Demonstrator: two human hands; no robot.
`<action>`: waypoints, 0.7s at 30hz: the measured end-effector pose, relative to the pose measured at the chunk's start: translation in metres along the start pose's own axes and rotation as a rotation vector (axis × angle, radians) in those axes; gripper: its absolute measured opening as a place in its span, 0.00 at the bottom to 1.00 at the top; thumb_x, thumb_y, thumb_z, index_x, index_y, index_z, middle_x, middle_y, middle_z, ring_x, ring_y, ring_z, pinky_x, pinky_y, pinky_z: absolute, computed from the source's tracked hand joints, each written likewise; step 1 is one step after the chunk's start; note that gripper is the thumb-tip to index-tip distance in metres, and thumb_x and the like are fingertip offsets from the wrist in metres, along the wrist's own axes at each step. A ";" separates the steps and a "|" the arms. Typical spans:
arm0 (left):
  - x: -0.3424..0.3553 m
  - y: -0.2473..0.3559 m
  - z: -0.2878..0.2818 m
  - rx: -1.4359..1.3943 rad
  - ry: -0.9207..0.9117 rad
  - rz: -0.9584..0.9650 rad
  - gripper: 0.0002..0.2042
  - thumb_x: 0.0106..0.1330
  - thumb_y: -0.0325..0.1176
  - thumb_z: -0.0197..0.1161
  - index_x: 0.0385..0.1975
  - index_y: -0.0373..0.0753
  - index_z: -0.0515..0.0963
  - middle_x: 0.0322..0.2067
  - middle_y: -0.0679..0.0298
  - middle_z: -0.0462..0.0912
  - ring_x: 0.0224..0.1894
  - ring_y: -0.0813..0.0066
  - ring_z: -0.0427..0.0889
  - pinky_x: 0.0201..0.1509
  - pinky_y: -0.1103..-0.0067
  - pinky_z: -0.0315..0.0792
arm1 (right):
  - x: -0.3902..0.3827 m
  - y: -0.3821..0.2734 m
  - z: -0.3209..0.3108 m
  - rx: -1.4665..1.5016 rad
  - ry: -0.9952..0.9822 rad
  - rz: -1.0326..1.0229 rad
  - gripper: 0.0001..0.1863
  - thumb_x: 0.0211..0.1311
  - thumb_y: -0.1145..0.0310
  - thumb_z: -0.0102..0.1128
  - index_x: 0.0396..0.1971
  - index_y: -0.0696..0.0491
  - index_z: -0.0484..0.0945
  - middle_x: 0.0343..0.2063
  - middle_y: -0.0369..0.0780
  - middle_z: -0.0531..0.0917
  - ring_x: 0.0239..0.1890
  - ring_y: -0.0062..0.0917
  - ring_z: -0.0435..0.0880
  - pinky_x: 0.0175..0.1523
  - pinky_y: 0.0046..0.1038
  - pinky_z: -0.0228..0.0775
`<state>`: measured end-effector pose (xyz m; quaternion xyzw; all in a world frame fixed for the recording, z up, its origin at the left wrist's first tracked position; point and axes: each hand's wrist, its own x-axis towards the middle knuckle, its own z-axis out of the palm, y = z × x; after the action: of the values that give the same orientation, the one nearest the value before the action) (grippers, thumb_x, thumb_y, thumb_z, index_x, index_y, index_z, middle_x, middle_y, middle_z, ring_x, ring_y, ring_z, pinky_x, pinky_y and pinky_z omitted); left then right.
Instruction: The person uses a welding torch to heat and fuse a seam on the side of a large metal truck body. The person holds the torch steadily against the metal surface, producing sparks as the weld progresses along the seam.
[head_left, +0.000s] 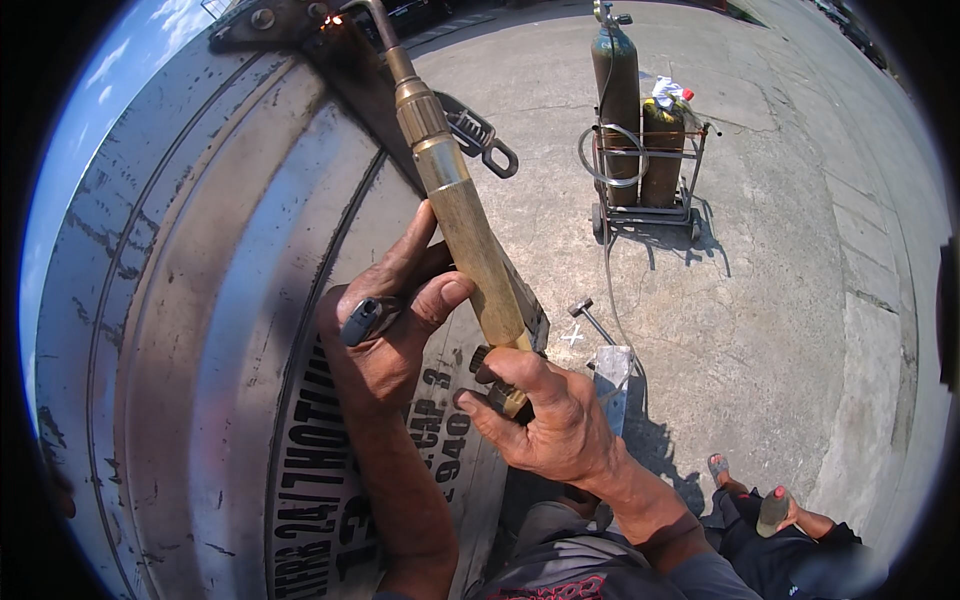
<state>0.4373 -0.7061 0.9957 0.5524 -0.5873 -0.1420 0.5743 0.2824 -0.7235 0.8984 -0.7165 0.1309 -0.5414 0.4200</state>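
A brass gas torch slants up and away from me, its thin bent tip at the top left. Beside that tip, a small orange glow shows on a dark bolted metal bracket. My left hand is closed around the torch's body, with the thumb along its side. A dark grey piece with a rounded end, of a kind I cannot make out, is tucked in the same hand. My right hand grips the torch's lower end, its fingers at a dark ridged knob.
A large scuffed metal tank with painted lettering fills the left. Gas cylinders stand on a wheeled cart, with a hose running toward me. A hammer is near a grey block. Another person is at lower right.
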 end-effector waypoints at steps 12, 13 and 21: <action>0.001 0.005 -0.001 0.026 -0.006 0.001 0.29 0.65 0.28 0.76 0.67 0.29 0.76 0.55 0.47 0.88 0.54 0.65 0.88 0.57 0.72 0.84 | -0.006 0.009 0.008 -0.113 0.032 -0.039 0.28 0.61 0.69 0.77 0.59 0.51 0.73 0.32 0.46 0.85 0.25 0.37 0.88 0.28 0.36 0.82; 0.001 0.003 -0.001 0.014 -0.003 -0.001 0.29 0.65 0.28 0.76 0.66 0.29 0.76 0.55 0.48 0.88 0.55 0.66 0.88 0.57 0.72 0.84 | -0.006 0.008 0.007 -0.134 0.019 -0.024 0.27 0.61 0.71 0.77 0.58 0.51 0.73 0.32 0.46 0.86 0.28 0.38 0.90 0.29 0.36 0.82; 0.001 -0.008 -0.005 0.042 0.016 0.034 0.29 0.64 0.30 0.78 0.64 0.29 0.78 0.58 0.48 0.86 0.58 0.67 0.87 0.62 0.72 0.80 | -0.005 0.002 0.005 -0.247 -0.042 0.055 0.26 0.61 0.74 0.77 0.56 0.53 0.74 0.34 0.47 0.87 0.33 0.41 0.92 0.34 0.35 0.83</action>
<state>0.4457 -0.7073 0.9917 0.5552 -0.5948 -0.1153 0.5698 0.2854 -0.7191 0.8934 -0.7701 0.2074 -0.4944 0.3457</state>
